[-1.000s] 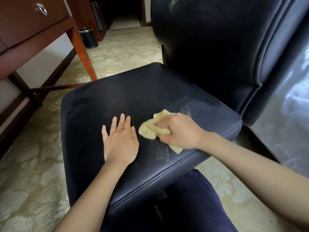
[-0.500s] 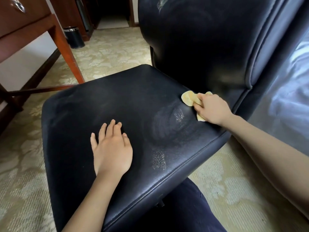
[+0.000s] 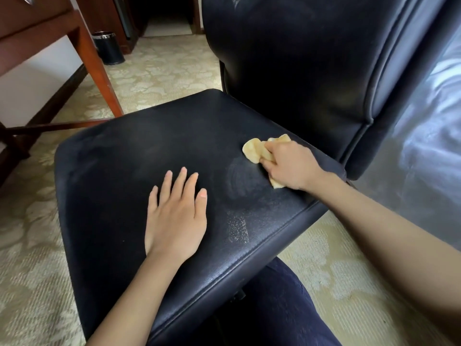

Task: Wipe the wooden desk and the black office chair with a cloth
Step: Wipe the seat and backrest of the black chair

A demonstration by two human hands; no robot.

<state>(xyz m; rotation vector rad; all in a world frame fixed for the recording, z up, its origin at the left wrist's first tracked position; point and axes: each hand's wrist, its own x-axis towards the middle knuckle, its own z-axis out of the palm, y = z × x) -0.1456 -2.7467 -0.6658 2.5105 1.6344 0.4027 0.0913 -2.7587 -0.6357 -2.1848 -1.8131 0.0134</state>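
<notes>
The right hand [image 3: 291,166] kept its grip closed around a bunched yellow cloth [image 3: 257,151], pressing it onto the seat [image 3: 139,156] of the black office chair [image 3: 299,71] at the back right corner, just in front of where the seat met the backrest [image 3: 287,58]. The left hand [image 3: 174,216] lay flat, fingers straight and spread, gripping nothing, on the front middle of the seat, apparently to steady the chair. What the next stroke seemed to depend on was where the unwiped leather lay from the cloth: a faint curved smear and a patch of fine droplets sat between the two hands, towards the near edge, while the broad left half of the seat stretched away to the left of the cloth, past the resting hand. The right hand was plainly the nearer one, being on the cloth already; the left was well apart from it. The seat's longer run went from the cloth's corner towards the far left edge, so a sweep leftwards would probably cover most ground, though the flat hand lay partly in that path. The wooden counter [image 3: 37,28] stood at the upper left, apart from the chair, with a small dark bin [image 3: 108,48] on the carpet [image 3: 159,68] beyond its leg.
</notes>
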